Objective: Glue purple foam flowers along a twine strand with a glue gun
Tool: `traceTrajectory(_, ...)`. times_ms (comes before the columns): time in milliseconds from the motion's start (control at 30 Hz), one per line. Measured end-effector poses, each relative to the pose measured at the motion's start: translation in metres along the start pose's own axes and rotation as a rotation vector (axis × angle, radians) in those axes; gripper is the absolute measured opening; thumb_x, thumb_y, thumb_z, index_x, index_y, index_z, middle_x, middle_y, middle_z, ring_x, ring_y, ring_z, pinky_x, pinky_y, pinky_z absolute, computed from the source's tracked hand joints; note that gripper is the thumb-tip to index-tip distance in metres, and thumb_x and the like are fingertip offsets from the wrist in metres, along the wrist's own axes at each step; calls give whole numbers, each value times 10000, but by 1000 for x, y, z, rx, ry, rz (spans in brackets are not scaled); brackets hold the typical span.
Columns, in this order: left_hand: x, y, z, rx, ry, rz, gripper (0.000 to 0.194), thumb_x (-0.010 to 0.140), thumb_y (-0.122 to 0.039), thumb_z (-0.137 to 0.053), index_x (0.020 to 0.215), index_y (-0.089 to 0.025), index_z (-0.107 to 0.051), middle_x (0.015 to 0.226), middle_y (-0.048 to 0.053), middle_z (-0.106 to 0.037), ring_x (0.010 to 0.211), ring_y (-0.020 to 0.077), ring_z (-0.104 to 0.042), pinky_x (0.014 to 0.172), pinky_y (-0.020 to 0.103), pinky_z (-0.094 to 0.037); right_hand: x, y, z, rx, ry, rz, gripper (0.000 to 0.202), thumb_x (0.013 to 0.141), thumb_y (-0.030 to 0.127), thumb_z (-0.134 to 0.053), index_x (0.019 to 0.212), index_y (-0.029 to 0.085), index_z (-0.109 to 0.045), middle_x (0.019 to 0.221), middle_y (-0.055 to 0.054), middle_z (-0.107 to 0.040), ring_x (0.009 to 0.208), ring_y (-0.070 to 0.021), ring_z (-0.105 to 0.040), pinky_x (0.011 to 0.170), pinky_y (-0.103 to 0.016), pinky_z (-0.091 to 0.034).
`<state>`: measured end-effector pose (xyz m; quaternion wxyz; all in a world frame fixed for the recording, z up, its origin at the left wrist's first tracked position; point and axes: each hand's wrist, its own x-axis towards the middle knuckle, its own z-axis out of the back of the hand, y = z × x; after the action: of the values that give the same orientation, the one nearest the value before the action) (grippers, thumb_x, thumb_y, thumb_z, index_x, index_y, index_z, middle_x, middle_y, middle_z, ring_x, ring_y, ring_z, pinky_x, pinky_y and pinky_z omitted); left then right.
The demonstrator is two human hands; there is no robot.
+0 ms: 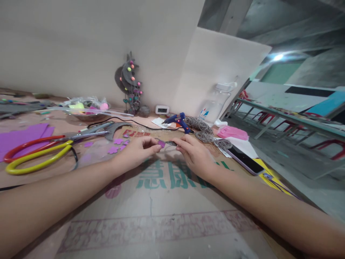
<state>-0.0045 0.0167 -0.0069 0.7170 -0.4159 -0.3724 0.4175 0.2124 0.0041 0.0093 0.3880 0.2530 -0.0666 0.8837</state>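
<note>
Big scissors (68, 144) lie on my left, then loose purple flowers (118, 141). My left hand (138, 149) pinches a small purple piece (161, 144) between thumb and finger, above the cardboard (167, 203). Next, a thin dark piece (171, 143) sits in the closed fingertips of my right hand (198, 156); whether the pieces touch, I can't tell. Rightmost lies a phone (245, 158).

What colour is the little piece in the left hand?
The little piece in the left hand is purple, seen in the head view.
</note>
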Motion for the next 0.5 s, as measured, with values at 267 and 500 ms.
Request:
traceTrajectory(267,-1,-1,-1,13,1,-17,231,767,-386,-553,771,-159,-595,679,-9,-580,594,108,-506,545,217,-374,1,0,-2,-53,13,-7,317,931,261,-340,1168,205,-543,896,-83,-540,790,-183,-518,710,-314,-452)
traceTrajectory(500,-2,-4,-2,41,18,-38,207,780,-361,-537,763,-160,-585,672,-17,-570,586,102,-500,543,211,-370,1,2,-1,-65,36,-4,322,929,243,-344,1164,155,-546,910,-94,-545,793,-179,-519,711,-306,-448)
